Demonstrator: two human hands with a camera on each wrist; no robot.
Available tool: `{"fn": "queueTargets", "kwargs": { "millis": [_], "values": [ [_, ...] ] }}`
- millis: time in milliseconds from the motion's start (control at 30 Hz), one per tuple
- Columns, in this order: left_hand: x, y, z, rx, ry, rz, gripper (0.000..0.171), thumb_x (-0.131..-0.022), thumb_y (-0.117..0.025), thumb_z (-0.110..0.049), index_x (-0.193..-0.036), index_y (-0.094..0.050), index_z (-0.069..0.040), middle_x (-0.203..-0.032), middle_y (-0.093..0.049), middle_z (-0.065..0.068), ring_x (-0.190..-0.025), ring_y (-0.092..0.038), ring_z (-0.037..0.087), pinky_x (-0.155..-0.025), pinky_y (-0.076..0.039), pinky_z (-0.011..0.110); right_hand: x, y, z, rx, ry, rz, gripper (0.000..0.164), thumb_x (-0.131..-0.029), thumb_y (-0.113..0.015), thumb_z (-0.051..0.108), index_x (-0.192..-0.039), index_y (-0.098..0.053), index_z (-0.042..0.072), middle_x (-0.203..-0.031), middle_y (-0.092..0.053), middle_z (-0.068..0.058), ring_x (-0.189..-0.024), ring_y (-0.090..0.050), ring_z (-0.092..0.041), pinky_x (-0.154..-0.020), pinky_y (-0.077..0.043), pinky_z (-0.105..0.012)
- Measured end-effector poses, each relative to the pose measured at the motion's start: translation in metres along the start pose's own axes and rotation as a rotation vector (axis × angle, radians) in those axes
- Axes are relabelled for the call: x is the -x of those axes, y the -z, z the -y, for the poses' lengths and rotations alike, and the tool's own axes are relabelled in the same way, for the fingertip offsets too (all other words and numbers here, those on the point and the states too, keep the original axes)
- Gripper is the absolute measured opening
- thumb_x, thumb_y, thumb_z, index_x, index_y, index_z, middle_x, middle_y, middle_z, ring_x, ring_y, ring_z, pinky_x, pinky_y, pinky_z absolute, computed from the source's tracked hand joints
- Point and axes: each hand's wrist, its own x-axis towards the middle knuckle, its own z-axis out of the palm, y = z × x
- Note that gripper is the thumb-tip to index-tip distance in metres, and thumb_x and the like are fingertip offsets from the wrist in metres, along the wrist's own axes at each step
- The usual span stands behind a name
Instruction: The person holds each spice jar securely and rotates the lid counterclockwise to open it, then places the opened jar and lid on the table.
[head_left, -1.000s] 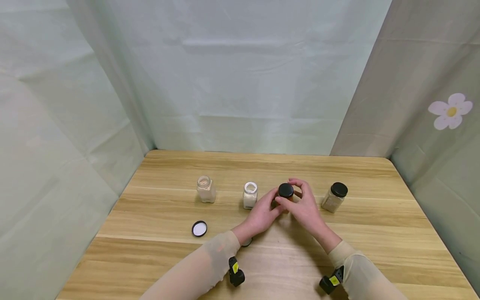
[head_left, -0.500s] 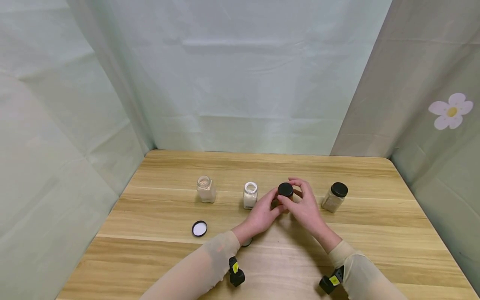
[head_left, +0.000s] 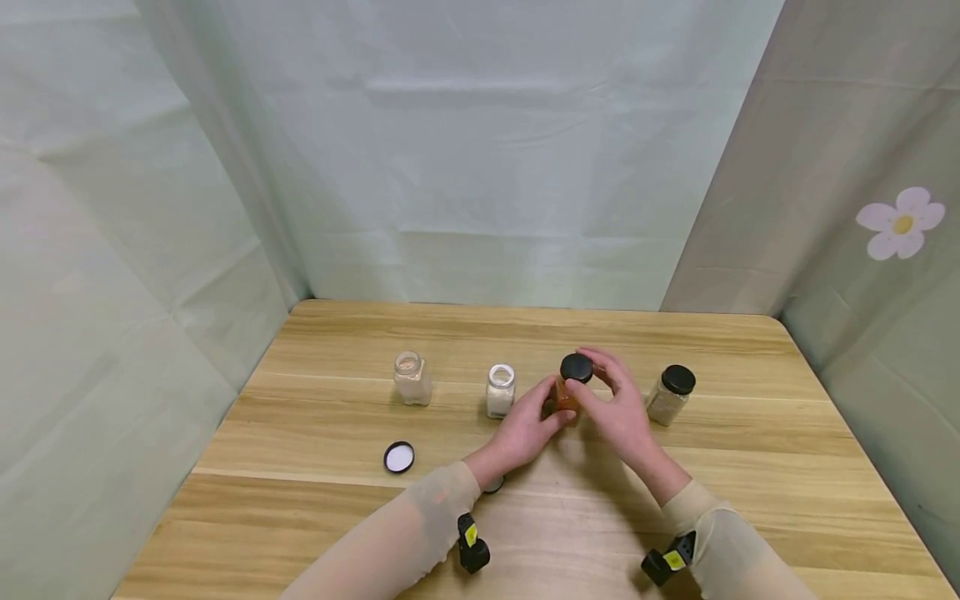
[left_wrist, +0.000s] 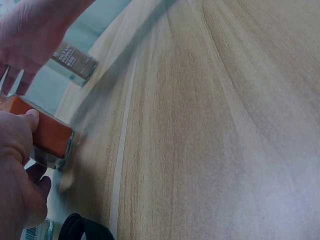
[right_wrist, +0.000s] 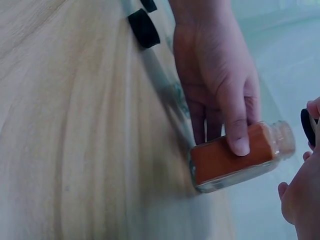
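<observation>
My left hand (head_left: pixel 522 429) grips a square glass jar (head_left: pixel 566 398) of orange-red powder, thumb on one flat side and fingers behind. In the right wrist view the jar's bare glass neck (right_wrist: pixel 284 139) shows, uncovered. My right hand (head_left: pixel 621 417) pinches the black screw lid (head_left: pixel 577 367) by its edge between thumb and fingers, just above the jar. The lid (right_wrist: pixel 307 127) is apart from the neck in the right wrist view. The left wrist view shows the jar's lower part (left_wrist: pixel 52 135) close to the tabletop; its top is cut off there.
Left of my hands stand two uncovered jars, one with pinkish contents (head_left: pixel 413 383) and one with white (head_left: pixel 500 396). A black lid (head_left: pixel 399 457) lies white side up; another lid (head_left: pixel 493 484) is mostly behind my left wrist. A capped jar (head_left: pixel 667 400) stands at right.
My right hand has raised the lid off the jar, moving it slightly up and right. More of the orange-red jar now shows. My left hand has stayed in place.
</observation>
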Motion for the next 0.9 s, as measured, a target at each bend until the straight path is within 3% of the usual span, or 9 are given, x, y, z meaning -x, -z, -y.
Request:
{"fn": "queueTargets", "kwargs": {
  "millis": [167, 400, 567, 667, 900],
  "values": [
    [0.0, 0.0, -0.001, 0.006, 0.021, -0.002, 0.05, -0.1, -0.069, -0.026, -0.146, -0.051, -0.015, -0.135, -0.063, 0.004, -0.129, -0.055, 0.017, -0.111, -0.042, 0.039, 0.002, 0.007, 0.012, -0.009, -0.001, -0.024, 0.044, -0.094, -0.076, 0.009, -0.136, -0.064, 0.008, -0.143, -0.054, -0.008, -0.13, -0.05, -0.022, -0.116, -0.033, -0.048],
    [0.0, -0.001, -0.002, 0.04, 0.046, -0.012, 0.051, -0.099, -0.07, -0.024, -0.146, -0.052, -0.016, -0.136, -0.063, 0.003, -0.129, -0.055, 0.017, -0.111, -0.042, 0.039, 0.009, 0.019, 0.021, -0.039, 0.063, -0.071, 0.041, -0.094, -0.073, 0.002, -0.134, -0.064, 0.002, -0.14, -0.057, -0.013, -0.131, -0.049, -0.017, -0.109, -0.039, -0.024],
    [0.002, -0.001, -0.004, 0.065, 0.077, -0.017, 0.055, -0.099, -0.071, -0.024, -0.148, -0.05, -0.013, -0.14, -0.061, 0.006, -0.132, -0.054, 0.02, -0.112, -0.04, 0.039, 0.017, 0.028, 0.024, -0.052, 0.055, -0.085, 0.04, -0.095, -0.071, -0.001, -0.133, -0.062, -0.002, -0.138, -0.056, -0.02, -0.132, -0.048, -0.019, -0.108, -0.038, -0.025],
    [0.003, 0.0, -0.006, 0.089, 0.096, -0.019, 0.06, -0.098, -0.072, -0.024, -0.151, -0.047, -0.009, -0.143, -0.058, 0.01, -0.134, -0.052, 0.023, -0.113, -0.039, 0.04, 0.022, 0.031, 0.024, -0.071, 0.053, -0.106, 0.042, -0.091, -0.072, -0.006, -0.131, -0.061, -0.003, -0.134, -0.059, -0.017, -0.128, -0.052, -0.019, -0.107, -0.039, -0.024],
    [0.007, 0.003, -0.013, 0.106, 0.138, -0.03, 0.081, -0.097, -0.074, -0.028, -0.161, -0.029, -0.006, -0.161, -0.036, 0.014, -0.145, -0.039, 0.029, -0.117, -0.034, 0.044, 0.031, 0.038, 0.023, -0.209, 0.151, -0.111, 0.048, -0.082, -0.069, -0.022, -0.123, -0.047, -0.014, -0.125, -0.061, -0.026, -0.124, -0.058, -0.024, -0.108, -0.042, -0.027]
  ]
}}
